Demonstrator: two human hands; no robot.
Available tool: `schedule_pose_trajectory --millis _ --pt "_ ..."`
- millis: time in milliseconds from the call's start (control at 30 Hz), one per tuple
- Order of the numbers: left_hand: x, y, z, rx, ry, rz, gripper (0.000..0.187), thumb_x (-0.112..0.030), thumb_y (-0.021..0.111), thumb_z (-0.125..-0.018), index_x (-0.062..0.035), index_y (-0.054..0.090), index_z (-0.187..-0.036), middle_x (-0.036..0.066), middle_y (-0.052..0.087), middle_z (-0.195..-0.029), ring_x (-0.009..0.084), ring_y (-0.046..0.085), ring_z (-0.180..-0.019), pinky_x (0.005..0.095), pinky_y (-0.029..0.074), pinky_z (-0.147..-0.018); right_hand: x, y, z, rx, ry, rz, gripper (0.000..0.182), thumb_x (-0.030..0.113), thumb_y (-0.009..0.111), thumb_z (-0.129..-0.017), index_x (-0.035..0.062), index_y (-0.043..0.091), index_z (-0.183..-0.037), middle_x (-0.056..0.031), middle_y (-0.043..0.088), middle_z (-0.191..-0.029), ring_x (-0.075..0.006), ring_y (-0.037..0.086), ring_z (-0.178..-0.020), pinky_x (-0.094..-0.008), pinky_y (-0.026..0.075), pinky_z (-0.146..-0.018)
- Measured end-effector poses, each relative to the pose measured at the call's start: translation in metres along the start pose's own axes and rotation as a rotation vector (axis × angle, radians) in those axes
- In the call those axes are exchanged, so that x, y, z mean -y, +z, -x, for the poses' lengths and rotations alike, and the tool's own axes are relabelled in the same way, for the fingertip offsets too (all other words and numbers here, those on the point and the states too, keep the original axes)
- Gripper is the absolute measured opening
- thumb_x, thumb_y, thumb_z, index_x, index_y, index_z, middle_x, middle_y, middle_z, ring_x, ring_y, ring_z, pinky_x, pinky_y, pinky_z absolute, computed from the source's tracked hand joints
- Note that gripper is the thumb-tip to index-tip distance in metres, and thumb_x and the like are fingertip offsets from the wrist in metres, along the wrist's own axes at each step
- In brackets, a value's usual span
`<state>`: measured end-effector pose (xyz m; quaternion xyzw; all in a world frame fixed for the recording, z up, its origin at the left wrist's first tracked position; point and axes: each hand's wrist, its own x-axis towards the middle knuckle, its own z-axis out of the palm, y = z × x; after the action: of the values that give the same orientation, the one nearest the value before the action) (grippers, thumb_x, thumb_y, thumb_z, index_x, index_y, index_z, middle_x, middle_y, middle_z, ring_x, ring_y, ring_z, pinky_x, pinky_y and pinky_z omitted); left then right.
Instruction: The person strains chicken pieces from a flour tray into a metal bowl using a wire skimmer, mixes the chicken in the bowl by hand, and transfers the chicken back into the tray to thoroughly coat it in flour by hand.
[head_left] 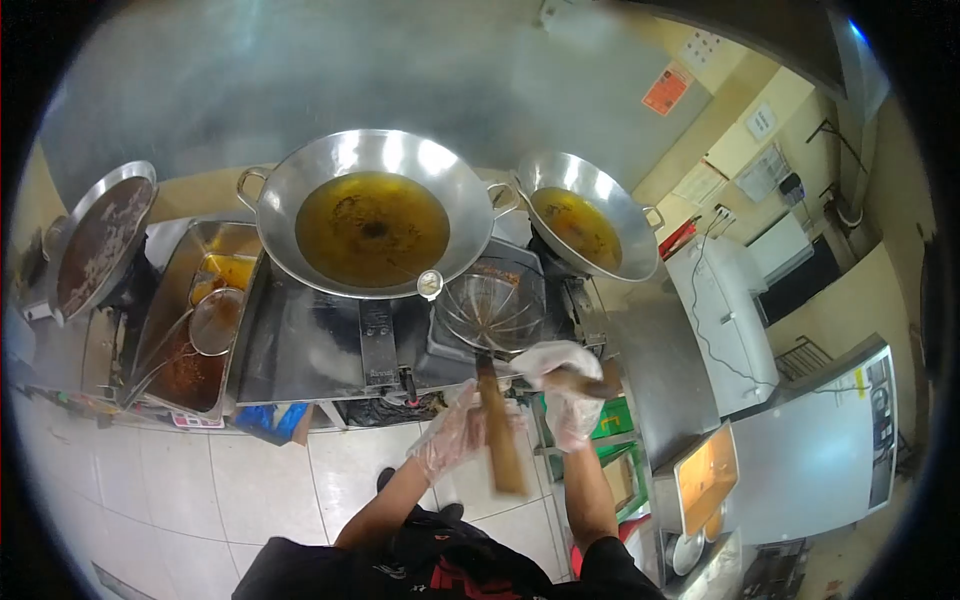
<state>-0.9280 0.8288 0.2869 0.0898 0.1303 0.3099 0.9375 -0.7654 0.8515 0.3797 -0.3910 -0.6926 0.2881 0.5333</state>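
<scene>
A wire skimmer (487, 312) lies with its basket over a dark tray (440, 340) below the woks. Its long wooden handle (503, 440) points back toward me. My left hand (448, 438), in a clear plastic glove, has its thumb and fingers apart beside that handle, which crosses in front of the fingers. My right hand (568, 400), gloved as well, is closed round a blurred brown wooden handle (585, 384) to the right of the skimmer; the working end of this tool does not show clearly.
A large wok (300, 250) of oil with a dial thermometer (430, 285) stands ahead, a smaller oil wok (635, 245) right of it. At left are a deep metal pan (232, 370) holding a round strainer (216, 321) and a tilted wok (150, 175). An orange-lined tray (707, 480) sits at right.
</scene>
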Motion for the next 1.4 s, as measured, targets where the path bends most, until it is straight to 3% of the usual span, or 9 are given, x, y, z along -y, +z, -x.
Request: schedule_pose_trajectory --millis 167,233,333,600,800,967,1033,1200,1400 --pt "0.04 -0.029 -0.028 0.062 0.129 -0.176 0.054 -0.051 0.056 -0.077 -0.0006 0.05 -0.095 0.007 0.054 -0.085 0.0168 0.055 -0.075 0.0307 0.046 -0.069 0.019 0.008 -0.08 -0.944 0.043 1.021 0.018 0.016 0.057 -0.08 -0.0004 0.052 -0.085 -0.0055 0.056 -0.075 -0.0146 0.055 -0.067 -0.0264 0.044 -0.058" --pt "0.057 -0.041 -0.034 0.275 0.126 0.28 0.03 -0.035 0.059 -0.079 -0.0059 0.05 -0.078 0.0 0.044 -0.065 0.0107 0.046 -0.056 0.0266 0.042 -0.056 0.018 -0.002 -0.092 -1.179 0.332 0.138 0.02 0.015 0.061 -0.079 0.0017 0.049 -0.088 -0.0025 0.051 -0.065 -0.0104 0.049 -0.056 -0.0232 0.04 -0.049" --pt "0.047 -0.044 -0.037 0.007 -0.137 0.341 0.027 -0.019 0.047 -0.079 -0.0136 0.034 -0.055 -0.002 0.033 -0.049 0.0129 0.035 -0.043 0.0266 0.036 -0.046 0.019 0.0 -0.087 -1.231 0.097 -0.041 0.021 0.018 0.06 -0.08 0.0044 0.047 -0.089 0.0 0.045 -0.058 -0.0068 0.041 -0.049 -0.0216 0.034 -0.043" --pt "0.038 -0.067 -0.027 0.157 -0.088 0.396 0.026 -0.028 0.048 -0.08 -0.0124 0.039 -0.061 -0.002 0.037 -0.051 0.0125 0.04 -0.047 0.0252 0.038 -0.048 0.104 0.005 -0.092 -0.682 -0.19 -0.072 0.013 0.014 0.058 -0.08 0.008 0.046 -0.078 0.0002 0.042 -0.06 -0.0095 0.039 -0.051 -0.0198 0.031 -0.043" --pt "0.032 -0.054 -0.02 -0.037 -0.064 0.313 0.014 -0.016 0.048 -0.081 -0.0098 0.047 -0.068 -0.003 0.038 -0.052 0.0099 0.038 -0.043 0.0241 0.038 -0.046 -0.025 -0.013 0.003 -0.023 0.156 -0.196 0.026 0.019 0.049 -0.085 0.0022 0.047 -0.104 -0.0067 0.053 -0.092 -0.0187 0.053 -0.077 -0.0293 0.047 -0.068" --pt "0.03 -0.054 -0.009 -0.049 -0.106 0.245 0.017 -0.019 0.053 -0.081 -0.0107 0.045 -0.068 -0.005 0.036 -0.053 0.0071 0.036 -0.042 0.023 0.037 -0.045 -0.044 -0.003 0.0 -0.11 0.236 -0.468 0.032 0.026 0.056 -0.079 0.004 0.052 -0.102 -0.007 0.056 -0.101 -0.0171 0.056 -0.085 -0.0275 0.048 -0.072" --pt "0.046 -0.066 -0.016 -0.019 -0.136 0.333 0.021 -0.021 0.056 -0.08 -0.0136 0.042 -0.066 -0.007 0.034 -0.053 0.0044 0.035 -0.043 0.0215 0.035 -0.044 0.033 0.043 -0.049 0.563 -0.379 0.834 0.027 0.025 0.058 -0.078 0.003 0.059 -0.094 -0.0099 0.06 -0.092 -0.0156 0.057 -0.081 -0.0264 0.047 -0.071" --pt "0.05 -0.065 -0.01 0.044 -0.139 0.425 0.019 -0.021 0.056 -0.08 -0.014 0.043 -0.067 -0.008 0.032 -0.053 0.0045 0.034 -0.042 0.019 0.034 -0.042 -0.013 -0.006 -0.031 0.0 0.108 0.128 0.033 0.027 0.06 -0.075 -0.0017 0.053 -0.089 -0.0115 0.058 -0.083 -0.0189 0.057 -0.072 -0.0299 0.048 -0.066" --pt "0.06 -0.068 -0.018 -0.007 -0.092 0.269 0.016 -0.021 0.055 -0.08 -0.0124 0.046 -0.07 -0.006 0.037 -0.054 0.0065 0.039 -0.044 0.0226 0.036 -0.045 -0.001 0.016 -0.034 0.257 0.004 0.417 0.032 0.028 0.056 -0.077 0.0006 0.056 -0.095 -0.0094 0.059 -0.092 -0.0209 0.057 -0.085 -0.0317 0.047 -0.074"
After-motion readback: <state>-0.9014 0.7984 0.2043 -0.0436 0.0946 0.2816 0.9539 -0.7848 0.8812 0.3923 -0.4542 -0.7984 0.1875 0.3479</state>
